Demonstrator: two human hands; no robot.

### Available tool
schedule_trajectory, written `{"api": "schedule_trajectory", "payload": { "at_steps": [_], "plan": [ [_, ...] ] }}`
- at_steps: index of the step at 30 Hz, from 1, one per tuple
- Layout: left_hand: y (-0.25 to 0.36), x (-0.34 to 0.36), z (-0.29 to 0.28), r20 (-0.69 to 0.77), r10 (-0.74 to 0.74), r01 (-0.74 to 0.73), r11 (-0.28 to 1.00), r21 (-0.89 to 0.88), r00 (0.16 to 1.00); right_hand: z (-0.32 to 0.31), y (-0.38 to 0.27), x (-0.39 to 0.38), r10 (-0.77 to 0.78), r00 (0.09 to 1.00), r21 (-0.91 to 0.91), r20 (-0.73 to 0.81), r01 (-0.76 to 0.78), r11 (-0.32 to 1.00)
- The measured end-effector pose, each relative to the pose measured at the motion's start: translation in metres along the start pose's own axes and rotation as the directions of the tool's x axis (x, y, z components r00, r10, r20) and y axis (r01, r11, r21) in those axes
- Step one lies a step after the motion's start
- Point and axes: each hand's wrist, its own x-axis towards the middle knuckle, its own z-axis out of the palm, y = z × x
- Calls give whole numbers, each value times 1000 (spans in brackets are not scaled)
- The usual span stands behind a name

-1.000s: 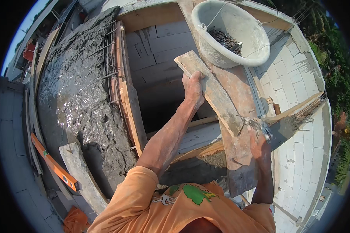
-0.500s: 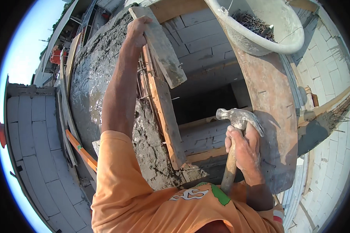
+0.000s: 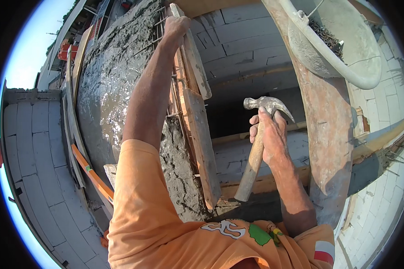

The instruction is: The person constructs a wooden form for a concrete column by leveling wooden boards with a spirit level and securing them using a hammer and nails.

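My left hand [image 3: 177,27] is stretched far forward and closed on the upper end of a short, mortar-stained board [image 3: 195,62]. That board stands nearly on edge along the side of wet grey concrete [image 3: 116,89]. Just below it, a longer formwork board [image 3: 201,148] lines the same edge, with thin steel bars [image 3: 175,96] beside it. My right hand [image 3: 274,136] grips a claw hammer [image 3: 250,172] high on its wooden handle, close under the head. The hammer is held over the opening to the right of the boards, touching nothing that I can see.
At the upper right a pale tub [image 3: 363,54] holding many nails [image 3: 325,38] rests on a wide plank [image 3: 330,130]. Below the boards is a deep opening [image 3: 238,112] between block walls. An orange bar [image 3: 92,172] and timbers lie along the left, beside another block wall [image 3: 36,148].
The short board has turned from showing its flat face to nearly edge-on against the formwork. My right hand has shifted the hammer left and up. The whole view has shifted slightly.
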Motion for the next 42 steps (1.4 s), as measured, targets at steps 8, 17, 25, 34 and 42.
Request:
{"api": "schedule_trajectory", "payload": {
  "at_steps": [8, 17, 25, 34, 42],
  "plan": [
    [-17, -3, 9, 16, -7, 3, 971, 239, 1000, 0, 11, 15, 46, 999, -80, -8, -46, 996],
    [-15, -23, -11, -164, 56, 3, 942, 336, 985, 4, 27, 25, 26, 999, -153, -32, -30, 988],
    [-12, -11, -20, 16, 235, -217, 868, 447, 972, 21, 22, 45, -16, 999, -226, -32, 8, 974],
    [9, 10, -21, 84, 235, -241, 799, 551, 968, 31, 23, 67, 23, 999, -183, 31, -17, 983],
    [-9, 9, -13, 58, 224, -217, 794, 568, 973, 25, 36, 87, 26, 1000, -254, -4, -26, 967]
  ]
}}
